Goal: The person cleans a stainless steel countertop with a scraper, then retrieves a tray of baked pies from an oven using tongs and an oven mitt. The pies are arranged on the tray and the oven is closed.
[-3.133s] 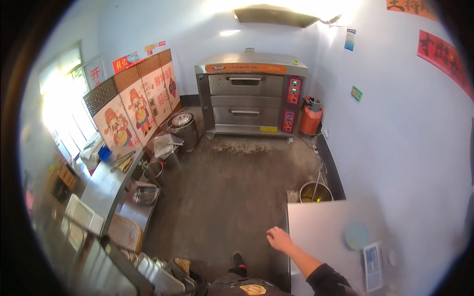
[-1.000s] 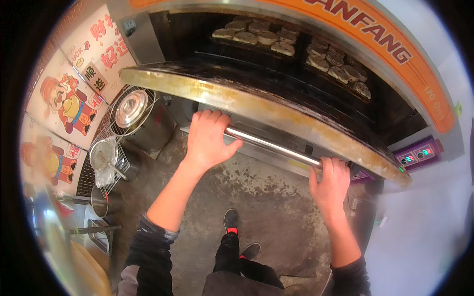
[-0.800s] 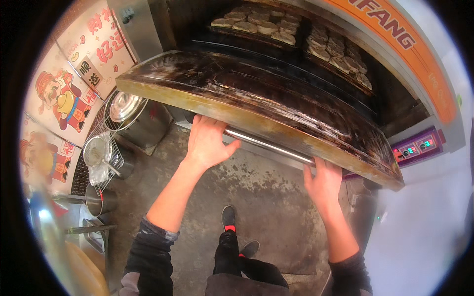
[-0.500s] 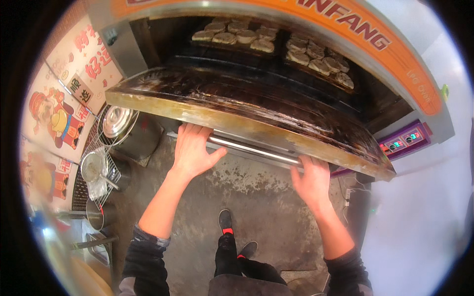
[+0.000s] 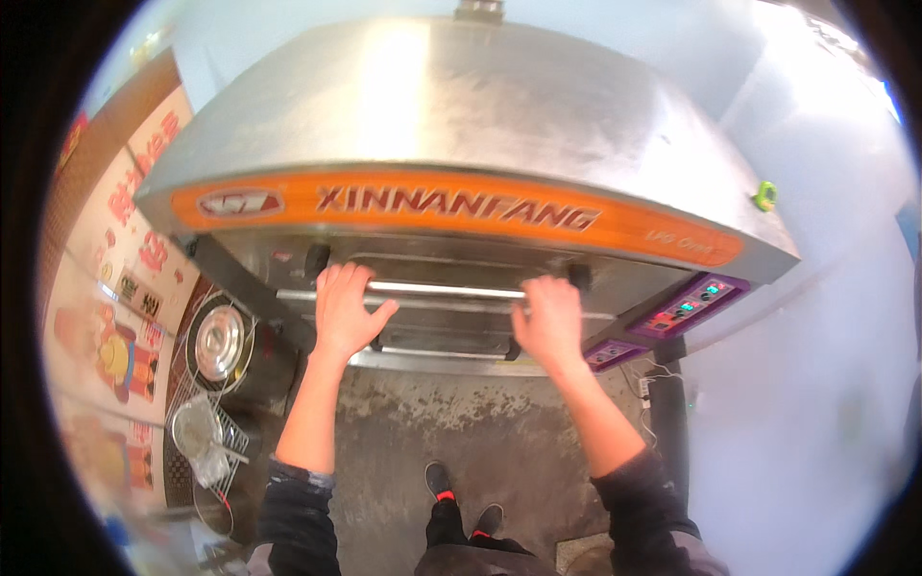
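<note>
A large steel oven [image 5: 538,106] with an orange front band stands before me, its upper door [image 5: 451,254] closed. Across that door runs a metal bar handle [image 5: 447,290]. Near its left end, my left hand [image 5: 344,312] has its fingers over the bar, with the thumb out to the side. Toward the other end, my right hand [image 5: 552,322] holds the same handle, fingers over the top and thumb beside it. Whatever is inside the oven is hidden behind the door. Below my hands a second handle [image 5: 442,353] shows on a lower door.
At the right of the oven front sits a purple control panel [image 5: 690,305] with lit displays. Cables hang by a socket [image 5: 643,387] beneath it. To the left are a lidded pot [image 5: 220,344] and a strainer [image 5: 197,427] on a wire rack [image 5: 235,437]. Stained floor [image 5: 384,442] lies below.
The oven door has swung up from open to closed, with both hands staying on its handle. The trays of round flat breads inside are now out of sight.
</note>
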